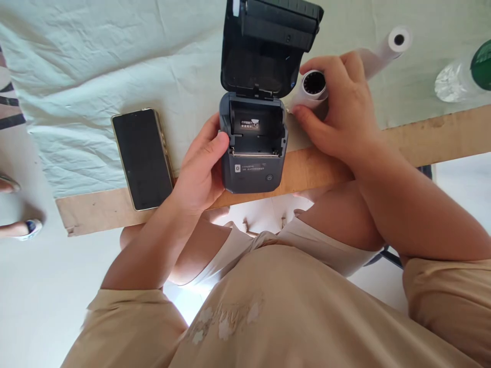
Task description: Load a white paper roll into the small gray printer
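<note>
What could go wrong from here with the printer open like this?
The left hand holds the printer at the edge of the table, so a slipping grip might drop it. The phone lies near that edge beside the left forearm, which could nudge it off. The raised lid is close to the right hand and roll, and might get bumped.

Through the head view I see the left fingers (217, 147) holding a dark-grey plastic printer (253, 174), lid (253, 71) raised, the right fingers (312, 122) gripping a white cylindrical paper roll (310, 100) beside it, and a rectangular black-screened phone (141, 158).
</note>
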